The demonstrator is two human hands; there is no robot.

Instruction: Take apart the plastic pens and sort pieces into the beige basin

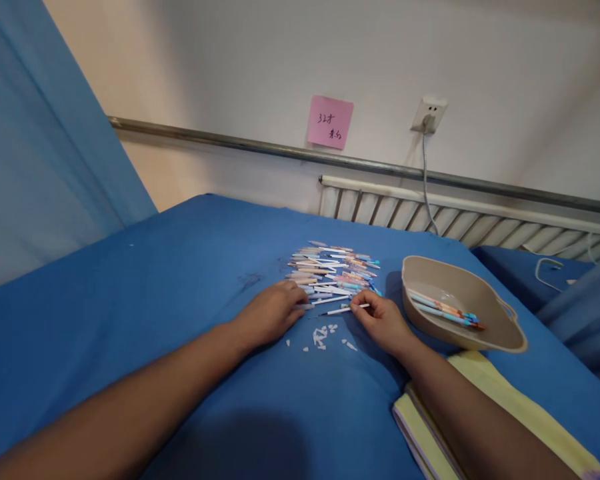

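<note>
My right hand (381, 321) pinches a thin white pen refill (339, 311) near one end, and its dark tip points left. My left hand (273, 312) has its fingers closed round a pale pen barrel (305, 307), only the end of which shows. Just beyond both hands lies a spread of pen parts (330, 270): white refills, pale and tan barrels, and pieces with blue and orange patterns. Small white scraps (320, 337) are scattered on the blue cloth (220, 413) on the near side of the hands.
To the right stands a beige basin (500, 340) with several patterned pens (445, 310) in it. A folded yellow cloth (520, 400) lies under my right forearm. At the back are a radiator (395, 210), a metal rail (230, 141) and a plugged-in socket (429, 115). A blue curtain (45, 133) hangs left.
</note>
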